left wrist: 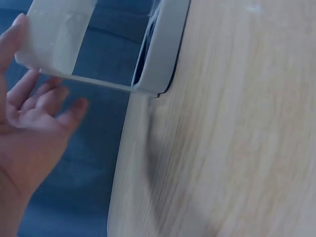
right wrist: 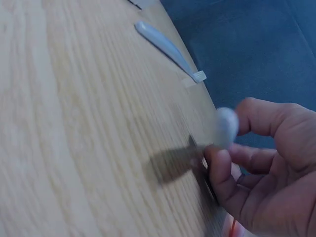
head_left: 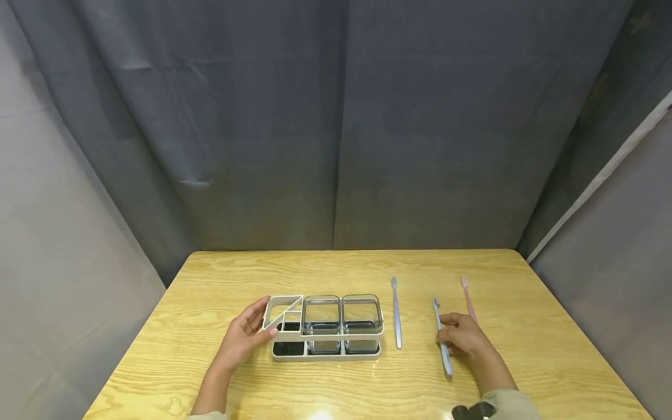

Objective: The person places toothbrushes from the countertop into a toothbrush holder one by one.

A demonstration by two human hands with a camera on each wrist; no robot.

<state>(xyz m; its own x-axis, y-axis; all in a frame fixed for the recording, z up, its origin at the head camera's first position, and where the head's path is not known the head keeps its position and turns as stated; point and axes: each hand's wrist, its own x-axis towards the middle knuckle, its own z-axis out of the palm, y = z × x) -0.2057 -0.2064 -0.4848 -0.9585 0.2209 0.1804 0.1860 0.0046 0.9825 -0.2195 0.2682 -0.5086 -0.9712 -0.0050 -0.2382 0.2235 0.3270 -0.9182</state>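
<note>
Right hand (head_left: 462, 337) first, low at 5 o'clock on the tabletop (head_left: 210, 280): its fingers curl round the blue brush (head_left: 442, 338), thumb and fingertips pinching the handle about midway, and the right wrist view shows that rounded handle end caught between thumb and forefinger, blurred. That brush runs toward 12 o'clock, head away from the person, tail poking out below the hand. Just beyond the knuckles, at 1 o'clock from the hand, lies a pink brush (head_left: 467, 297), partly hidden behind it. At 9 o'clock from the hand, well apart, a grey brush (head_left: 396, 315) lies flat, head pointing to 12.

Over at 7 o'clock, the left hand (head_left: 244, 335) has relaxed, spread fingers, touching the near left corner of the holder (head_left: 286, 335), thumb on its rim. The left wrist view shows the palm wide, fingertips (left wrist: 19, 24) at the white wall. Two clear cups (head_left: 341, 321) stand side by side in the holder's right bays.
</note>
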